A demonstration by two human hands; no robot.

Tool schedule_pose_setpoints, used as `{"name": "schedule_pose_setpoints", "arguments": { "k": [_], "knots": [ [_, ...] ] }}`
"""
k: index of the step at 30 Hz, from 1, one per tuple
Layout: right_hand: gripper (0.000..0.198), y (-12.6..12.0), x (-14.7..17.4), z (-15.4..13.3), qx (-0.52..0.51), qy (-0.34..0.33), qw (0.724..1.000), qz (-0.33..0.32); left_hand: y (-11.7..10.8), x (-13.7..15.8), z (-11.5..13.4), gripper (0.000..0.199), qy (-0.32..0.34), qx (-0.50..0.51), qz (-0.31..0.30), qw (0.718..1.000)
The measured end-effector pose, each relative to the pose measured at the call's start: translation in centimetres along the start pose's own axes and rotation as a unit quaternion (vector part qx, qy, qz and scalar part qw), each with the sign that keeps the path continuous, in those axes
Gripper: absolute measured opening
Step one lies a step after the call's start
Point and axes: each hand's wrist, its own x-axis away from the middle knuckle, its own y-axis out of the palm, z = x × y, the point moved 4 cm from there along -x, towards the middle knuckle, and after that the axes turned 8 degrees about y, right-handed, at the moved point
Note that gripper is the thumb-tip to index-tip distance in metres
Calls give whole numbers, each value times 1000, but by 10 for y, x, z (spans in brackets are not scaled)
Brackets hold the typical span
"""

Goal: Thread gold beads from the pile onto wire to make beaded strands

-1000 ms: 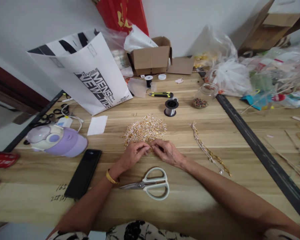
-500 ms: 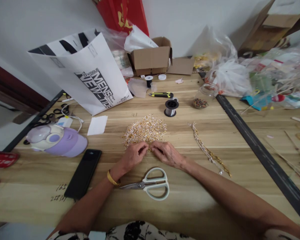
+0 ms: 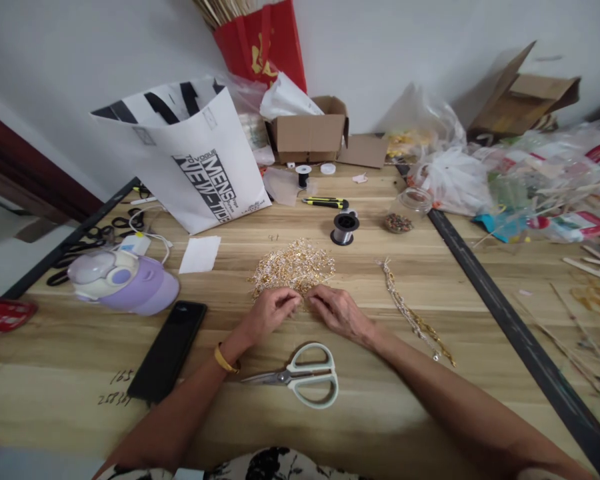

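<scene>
My left hand [image 3: 275, 312] and my right hand [image 3: 341, 313] rest at the near edge of a pile of small gold and silver chain-like pieces [image 3: 294, 263]. Their fingertips are pinched and face each other with a narrow gap between. Whatever the fingers hold is too small to make out. Just below the hands lie scissors with pale green handles [image 3: 313, 377], blades pointing left. To the right, a gold and silver chain strand [image 3: 410, 310] is laid out on the wooden table [image 3: 220, 413].
Behind the pile stand a wire spool [image 3: 345, 229], a yellow-black cutter [image 3: 325, 202] and a jar of beads [image 3: 403, 212]. On the left are a phone [image 3: 167, 350], a purple bottle [image 3: 130, 283] and a white paper bag [image 3: 190, 160]. Plastic bags [image 3: 455, 180] crowd the back right.
The camera view has tilted up a little, so the things at the back sit lower in the picture. My fingertips have drawn slightly apart; both hands remain by the pile.
</scene>
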Motion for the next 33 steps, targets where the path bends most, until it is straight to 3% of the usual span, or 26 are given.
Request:
{"name": "schedule_pose_setpoints", "arguments": {
  "k": [3, 13, 20, 24, 33],
  "knots": [
    [15, -6, -3, 2, 25, -3, 1000, 11, -1, -1, -2, 12, -5, -12, 0, 1000],
    [16, -25, -11, -6, 99, 10, 995, -9, -12, -1, -16, 13, 7, -5, -18, 1000],
    [19, -39, 8, -6, 170, 26, 985, -17, -25, 5, 7, 15, 36, -186, -77, 979],
    [19, -44, 22, 1, 211, 59, 975, -46, -26, 8, 21, 15, 44, -226, -102, 968],
    [16, -50, 30, 20, 197, 106, 973, -55, -10, 0, 8, 12, 4, -106, -102, 989]
  ]
}}
